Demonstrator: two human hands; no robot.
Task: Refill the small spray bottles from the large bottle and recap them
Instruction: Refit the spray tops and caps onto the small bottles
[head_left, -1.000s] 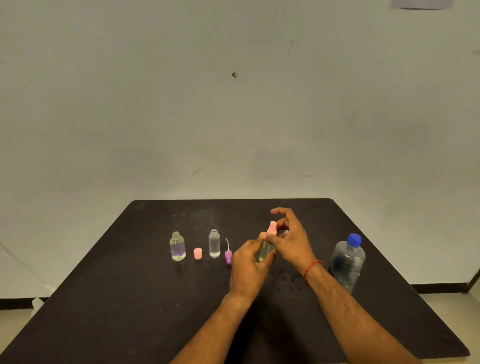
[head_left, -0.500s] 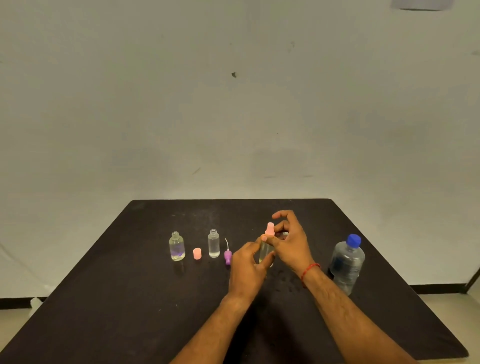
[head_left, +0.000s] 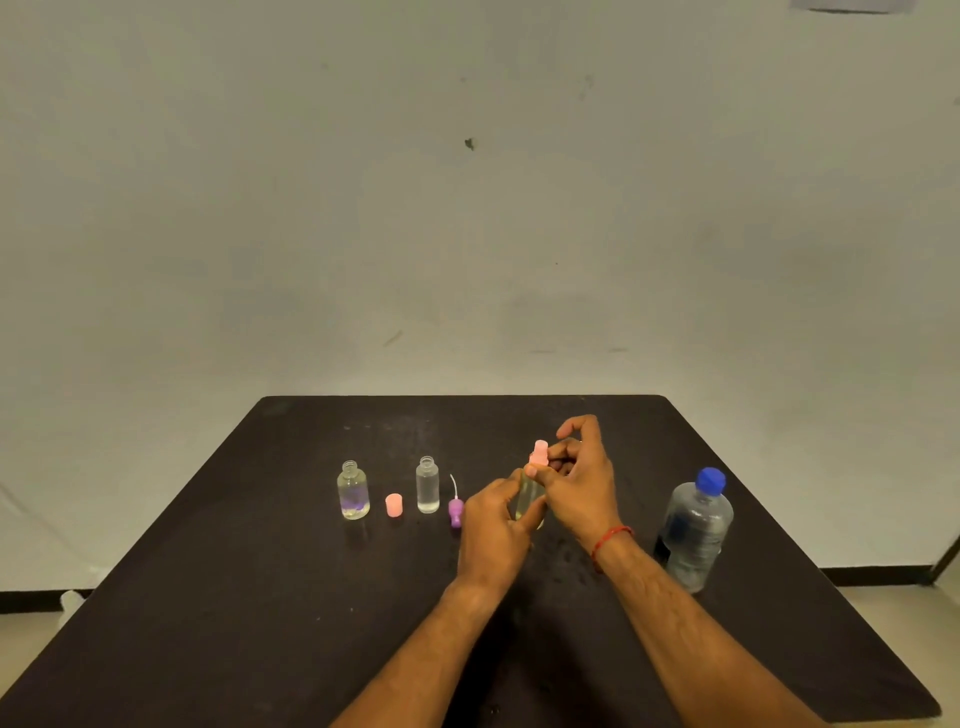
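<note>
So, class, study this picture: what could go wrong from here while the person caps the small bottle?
1. The pink spray top could seat crooked under the right hand, so the held bottle in the left hand may leak.
2. The uncapped round bottle and uncapped slim bottle stand nearby; a careless reach for the purple spray head could tip them.

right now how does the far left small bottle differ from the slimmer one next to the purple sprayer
The far-left bottle is wider and squatter, while the slim bottle is narrower. The far-left bottle shows a purple tint near its base, but the slim bottle looks clear throughout. Both stand upright and uncapped on the black table, with the pink cap between them.
</note>
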